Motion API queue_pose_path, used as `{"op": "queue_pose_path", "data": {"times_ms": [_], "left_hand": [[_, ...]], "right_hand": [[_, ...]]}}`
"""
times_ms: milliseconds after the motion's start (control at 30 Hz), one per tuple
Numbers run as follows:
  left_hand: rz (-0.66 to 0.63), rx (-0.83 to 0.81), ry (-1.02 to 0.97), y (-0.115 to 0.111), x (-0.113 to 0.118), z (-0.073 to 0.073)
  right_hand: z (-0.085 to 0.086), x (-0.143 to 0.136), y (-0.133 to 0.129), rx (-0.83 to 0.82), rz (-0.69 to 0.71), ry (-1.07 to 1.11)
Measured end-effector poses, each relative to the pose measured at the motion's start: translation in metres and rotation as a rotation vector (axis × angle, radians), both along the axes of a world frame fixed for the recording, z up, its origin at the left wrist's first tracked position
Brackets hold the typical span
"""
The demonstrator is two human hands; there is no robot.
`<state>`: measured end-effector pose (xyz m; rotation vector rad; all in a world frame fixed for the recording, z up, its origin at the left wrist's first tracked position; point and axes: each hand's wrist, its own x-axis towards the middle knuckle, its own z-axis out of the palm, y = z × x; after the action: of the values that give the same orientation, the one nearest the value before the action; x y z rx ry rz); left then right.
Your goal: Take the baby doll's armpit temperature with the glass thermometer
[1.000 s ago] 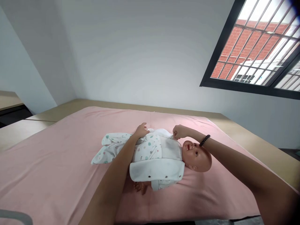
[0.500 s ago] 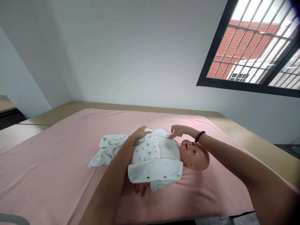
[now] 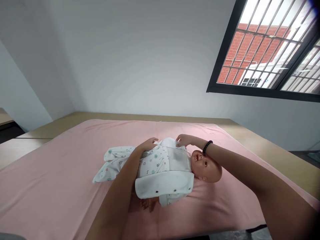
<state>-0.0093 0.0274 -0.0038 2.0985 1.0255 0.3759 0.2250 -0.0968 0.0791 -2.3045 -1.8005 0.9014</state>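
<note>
A baby doll (image 3: 207,166) lies on its back, head to the right, in white printed trousers (image 3: 116,163). Its white baby jacket (image 3: 163,185) is spread apart at the front, with the near flap folded down toward me and dark snaps along its edge. At the far side of the waist, my left hand (image 3: 148,144) is closed at the lower corner of the far flap; its fingertips are partly hidden. My right hand (image 3: 184,140), wearing a black bead bracelet (image 3: 207,147), pinches the same flap nearer the doll's neck. One doll hand (image 3: 148,204) shows below the near sleeve.
Under the doll a pink sheet (image 3: 62,173) covers most of the wooden table (image 3: 260,143). A pale wall stands behind, with a barred window (image 3: 260,50) at the upper right. Part of a grey rounded object (image 3: 11,236) shows at the lower left.
My right hand has shifted slightly left, away from the doll's neck, and the far flap is raised a little more between my hands. My left hand stays at the waist. The view has tilted slightly.
</note>
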Motion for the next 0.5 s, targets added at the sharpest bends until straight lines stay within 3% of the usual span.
{"op": "queue_pose_path", "data": {"times_ms": [133, 267, 367, 500], "left_hand": [[0.015, -0.013, -0.121, -0.006, -0.002, 0.010], [-0.054, -0.101, -0.233, -0.017, -0.021, 0.039], [-0.235, -0.099, -0.185, -0.023, -0.044, 0.070], [-0.523, -0.111, 0.182, -0.034, -0.070, 0.108]], "right_hand": [[0.006, 0.007, 0.001, 0.071, 0.035, 0.072], [0.022, 0.010, -0.014, 0.158, 0.166, 0.223], [0.033, 0.009, -0.036, 0.164, 0.311, 0.286], [0.042, 0.000, -0.071, 0.098, 0.478, 0.251]]}}
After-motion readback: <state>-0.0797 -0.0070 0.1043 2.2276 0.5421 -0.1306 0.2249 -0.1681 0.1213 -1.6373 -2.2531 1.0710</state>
